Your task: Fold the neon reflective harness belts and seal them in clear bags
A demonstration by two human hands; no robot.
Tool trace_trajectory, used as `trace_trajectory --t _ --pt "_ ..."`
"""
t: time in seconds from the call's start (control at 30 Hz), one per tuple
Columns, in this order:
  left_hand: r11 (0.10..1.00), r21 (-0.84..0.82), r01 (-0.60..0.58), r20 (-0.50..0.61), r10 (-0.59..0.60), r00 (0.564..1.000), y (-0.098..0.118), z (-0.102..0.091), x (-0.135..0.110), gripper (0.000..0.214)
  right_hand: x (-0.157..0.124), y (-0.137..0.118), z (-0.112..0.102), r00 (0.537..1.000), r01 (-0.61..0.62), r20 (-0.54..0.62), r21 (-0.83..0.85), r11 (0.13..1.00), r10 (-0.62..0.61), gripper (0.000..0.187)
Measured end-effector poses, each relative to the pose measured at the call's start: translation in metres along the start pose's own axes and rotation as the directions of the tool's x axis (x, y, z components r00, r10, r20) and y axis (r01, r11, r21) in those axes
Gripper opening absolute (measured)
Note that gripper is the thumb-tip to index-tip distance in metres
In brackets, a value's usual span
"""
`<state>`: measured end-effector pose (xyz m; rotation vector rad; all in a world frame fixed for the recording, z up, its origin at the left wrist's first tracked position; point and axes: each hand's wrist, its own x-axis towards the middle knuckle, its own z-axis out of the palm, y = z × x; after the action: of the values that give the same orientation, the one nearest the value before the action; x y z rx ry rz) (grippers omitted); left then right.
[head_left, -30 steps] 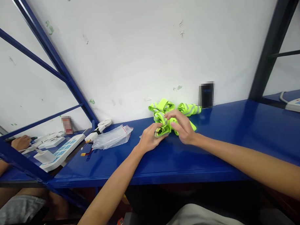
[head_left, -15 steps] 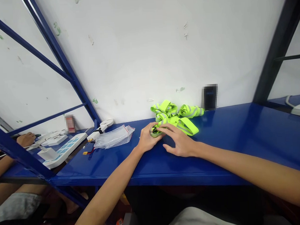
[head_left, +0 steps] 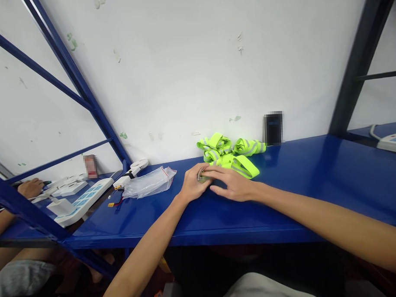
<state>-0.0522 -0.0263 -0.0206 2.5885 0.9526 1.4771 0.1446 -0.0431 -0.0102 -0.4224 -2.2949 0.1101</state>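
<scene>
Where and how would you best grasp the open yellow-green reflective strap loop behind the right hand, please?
Probably pinch the strap loop by its rounded right end, coming from the right: that end juts free of the bundled straps, whereas its left part meets them behind the right hand.

Workshop-like workspace, glossy blue bench [head_left: 302,166], blue shelving-style frame [head_left: 95,109], scuffed white wall [head_left: 182,71], power strip [head_left: 88,198], loose wired connector [head_left: 111,205].

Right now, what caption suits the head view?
Left hand cupping a coil, right hand over it, near lime straps.
</scene>
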Motion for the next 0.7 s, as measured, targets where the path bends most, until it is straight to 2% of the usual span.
trace_trajectory --t 0.07,0.13,0.17,0.23,0.27,0.33,0.4,0.47,0.57,0.63,0.7 --pt "0.999 -0.032 0.044 -0.06 -0.045 0.997 0.0 0.0 0.001 0.034 0.0 0.007 -0.004 0.985 -0.012 -0.17 -0.05 0.999 0.003 0.042" --pt "0.996 -0.046 0.074 -0.073 -0.078 0.994 -0.001 0.0 0.001 0.036 0.002 0.014 -0.008 0.955 -0.144 -0.27 -0.051 0.988 0.125 0.044" --pt "0.995 -0.049 0.082 -0.074 -0.086 0.994 -0.002 -0.001 0.0 0.037 0.003 0.017 -0.01 0.938 -0.242 -0.26 -0.023 0.97 0.228 0.045" --pt "0.994 -0.048 0.093 -0.09 -0.097 0.991 -0.004 -0.002 0.0 0.039 0.006 0.022 -0.011 0.894 -0.413 -0.166 0.062 0.909 0.417 0.041" --pt "0.994 -0.045 0.099 -0.103 -0.103 0.989 -0.005 -0.003 0.0 0.041 0.007 0.024 -0.01 0.873 -0.46 -0.124 0.105 0.881 0.471 0.037" --pt "0.993 -0.039 0.11 -0.121 -0.114 0.986 -0.007 -0.006 0.0 0.046 0.009 0.025 -0.007 0.857 -0.478 -0.112 0.192 0.857 0.503 0.028" --pt "0.993 -0.042 0.112 -0.094 -0.116 0.989 -0.007 -0.007 0.0 0.05 0.009 0.023 -0.002 0.87 -0.423 -0.149 0.26 0.868 0.469 0.022" --pt "0.992 -0.053 0.116 -0.06 -0.119 0.991 -0.006 -0.008 0.0 0.054 0.008 0.02 0.003 0.9 -0.337 -0.195 0.253 0.907 0.389 0.018" --pt "0.989 -0.075 0.129 -0.033 -0.131 0.991 -0.004 -0.007 0.0 0.055 0.002 0.018 0.008 0.951 -0.125 -0.276 0.056 0.991 0.136 0.017" --pt "0.99 -0.078 0.121 -0.013 -0.122 0.992 -0.002 -0.007 0.001 0.054 -0.002 0.019 0.01 0.962 0.029 -0.267 -0.086 0.996 -0.051 0.02" --pt "0.993 -0.062 0.098 0.023 -0.097 0.995 -0.001 -0.008 0.001 0.054 -0.004 0.022 0.01 0.966 0.103 -0.219 -0.171 0.98 -0.14 0.024"
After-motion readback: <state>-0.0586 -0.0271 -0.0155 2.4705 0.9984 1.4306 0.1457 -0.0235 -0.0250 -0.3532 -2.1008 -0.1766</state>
